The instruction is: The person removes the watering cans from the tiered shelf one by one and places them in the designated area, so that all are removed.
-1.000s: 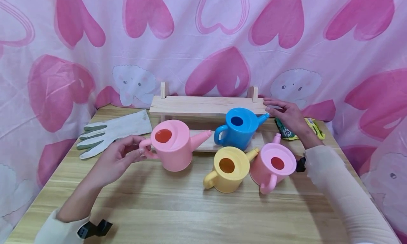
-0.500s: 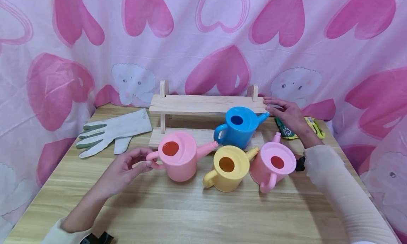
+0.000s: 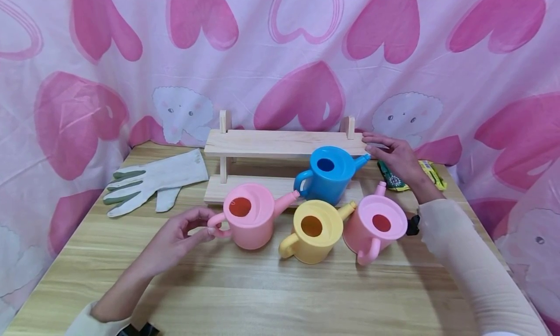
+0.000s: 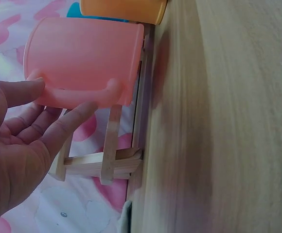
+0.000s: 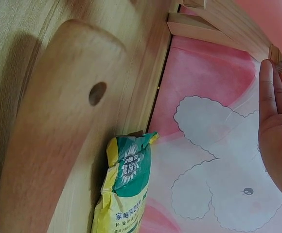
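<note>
The pink watering can [image 3: 253, 224] is located left of centre, upright at the bench [image 3: 262, 297]; whether its base is fully seated cannot be confirmed. Its handle [image 4: 78, 96] is pinched by the left hand [image 3: 172, 241], presumably because it is turned left, toward that grip. The yellow watering can [image 3: 319, 236] and second pink watering can [image 3: 378, 229] are placed to the right, the blue watering can [image 3: 332, 178] farther back. The shelf [image 3: 280, 142] is touched at its right end by the right hand [image 3: 395, 157], fingers extended and nothing gripped, probably for steadying. A white glove [image 3: 162, 178] is laid far left. On the green-and-yellow packet [image 5: 126, 184], far right, "家庭园" can be read; the emblem text is too small. No brand is visible on the cans.
</note>
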A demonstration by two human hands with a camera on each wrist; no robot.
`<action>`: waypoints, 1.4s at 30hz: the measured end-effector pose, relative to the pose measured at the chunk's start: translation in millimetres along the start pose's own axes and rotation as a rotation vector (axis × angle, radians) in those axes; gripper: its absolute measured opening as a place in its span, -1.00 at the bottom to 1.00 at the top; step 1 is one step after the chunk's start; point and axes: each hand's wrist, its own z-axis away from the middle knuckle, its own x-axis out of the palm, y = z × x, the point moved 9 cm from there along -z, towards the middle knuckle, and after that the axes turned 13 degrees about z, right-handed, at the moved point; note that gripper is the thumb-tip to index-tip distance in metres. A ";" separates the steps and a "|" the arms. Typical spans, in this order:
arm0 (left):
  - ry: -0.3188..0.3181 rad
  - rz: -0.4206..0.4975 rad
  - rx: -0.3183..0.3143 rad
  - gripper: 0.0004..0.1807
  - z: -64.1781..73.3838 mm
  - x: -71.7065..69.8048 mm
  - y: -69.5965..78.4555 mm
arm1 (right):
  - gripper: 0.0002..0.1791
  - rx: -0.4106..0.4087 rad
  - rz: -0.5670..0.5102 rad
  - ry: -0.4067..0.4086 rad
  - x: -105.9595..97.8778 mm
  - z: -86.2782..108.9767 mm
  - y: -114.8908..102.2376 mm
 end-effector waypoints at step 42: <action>-0.064 -0.082 -0.077 -0.76 -5.1 5.6 -21.9 | -0.51 0.010 0.013 -0.003 0.4 2.2 -4.7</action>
